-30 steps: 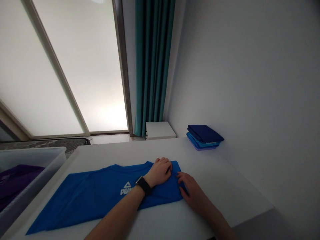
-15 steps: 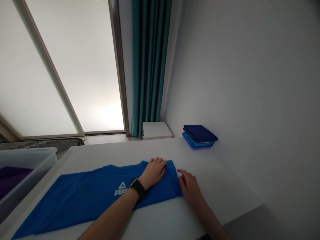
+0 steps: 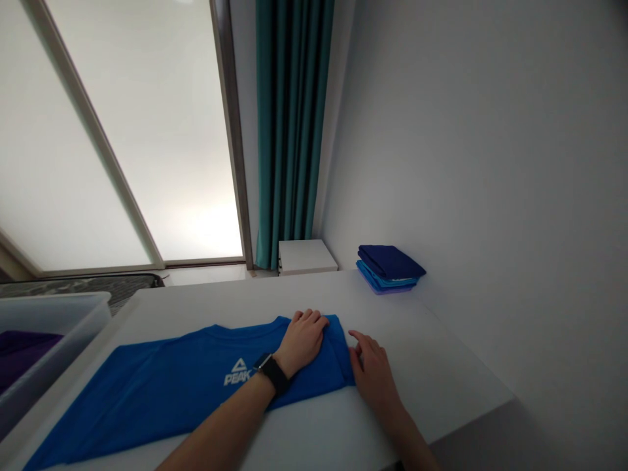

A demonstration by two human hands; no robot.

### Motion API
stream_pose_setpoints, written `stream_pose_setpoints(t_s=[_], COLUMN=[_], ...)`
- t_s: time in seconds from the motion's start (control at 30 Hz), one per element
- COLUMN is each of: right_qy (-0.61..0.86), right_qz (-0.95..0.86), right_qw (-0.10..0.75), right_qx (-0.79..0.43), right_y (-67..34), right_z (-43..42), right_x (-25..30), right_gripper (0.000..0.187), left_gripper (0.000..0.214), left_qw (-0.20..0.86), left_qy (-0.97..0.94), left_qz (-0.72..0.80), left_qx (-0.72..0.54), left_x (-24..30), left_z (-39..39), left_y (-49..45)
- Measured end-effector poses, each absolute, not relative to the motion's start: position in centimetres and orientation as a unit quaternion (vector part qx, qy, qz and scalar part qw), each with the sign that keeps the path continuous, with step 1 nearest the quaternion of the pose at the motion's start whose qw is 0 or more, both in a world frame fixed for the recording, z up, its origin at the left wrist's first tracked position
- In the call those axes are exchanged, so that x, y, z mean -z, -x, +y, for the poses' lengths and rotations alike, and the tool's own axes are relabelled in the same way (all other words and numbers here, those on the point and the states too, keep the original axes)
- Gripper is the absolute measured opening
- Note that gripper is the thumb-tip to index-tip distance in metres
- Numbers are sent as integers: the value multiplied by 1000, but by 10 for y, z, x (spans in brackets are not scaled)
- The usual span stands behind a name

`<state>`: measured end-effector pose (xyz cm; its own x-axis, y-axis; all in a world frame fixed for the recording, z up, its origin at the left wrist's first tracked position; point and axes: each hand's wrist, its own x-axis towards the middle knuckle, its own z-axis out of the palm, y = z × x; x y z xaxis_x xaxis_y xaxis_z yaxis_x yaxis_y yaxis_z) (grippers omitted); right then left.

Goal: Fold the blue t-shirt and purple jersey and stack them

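A bright blue T-shirt [image 3: 167,386] with a white logo lies spread across the white table [image 3: 432,366]. My left hand [image 3: 303,339], with a black watch on its wrist, rests flat on the shirt's right end, fingers stretched out. My right hand [image 3: 371,369] lies at the shirt's right edge, fingers apart, touching the cloth and the table. Neither hand holds anything.
A stack of folded blue and dark blue clothes [image 3: 390,268] sits at the table's far right by the wall. A clear plastic bin [image 3: 53,327] with purple cloth inside stands at the left. Behind are a small white cabinet [image 3: 307,256], a teal curtain [image 3: 289,124] and a window.
My right hand has drawn back from the shirt's folded edge to just beside it. The left hand stays pressed on the shirt. The view shifted slightly.
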<state>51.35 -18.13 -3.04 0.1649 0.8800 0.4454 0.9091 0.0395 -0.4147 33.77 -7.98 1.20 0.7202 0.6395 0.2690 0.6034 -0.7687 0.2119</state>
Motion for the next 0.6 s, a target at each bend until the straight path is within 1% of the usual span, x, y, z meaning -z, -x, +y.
stream_pose_setpoints(t_s=[0.07,0.17,0.27,0.33,0.5,0.6], right_qy=[701,709,711,710,707,717], right_qz=[-635,-643,-653,-657,-664,-653], right_qw=[323,283,234,217,213,224], right_qx=[33,67,115,133,116,94], right_y=[-512,-507,-500,-497,-500,-502], right_z=[-187,-198,-206,-208,-207,-208], right_x=[30,29,26,25,28,31], right_gripper=[30,26,27,27,29,32], left_gripper=[24,25,25,20,11,16], left_qw=[63,74,73,69,59,50], left_qy=[-926,-931,-954,-966,-973,-970], left_qz=[329,315,264,231,210,223], left_qx=[-173,-168,-123,-91,-69,-79], left_x=[-18,-27,-32,-33,-29,-24], left_z=[-80,-74,-60,-49,-29,-28], left_y=[-341,-352,-365,-371,-373,-372])
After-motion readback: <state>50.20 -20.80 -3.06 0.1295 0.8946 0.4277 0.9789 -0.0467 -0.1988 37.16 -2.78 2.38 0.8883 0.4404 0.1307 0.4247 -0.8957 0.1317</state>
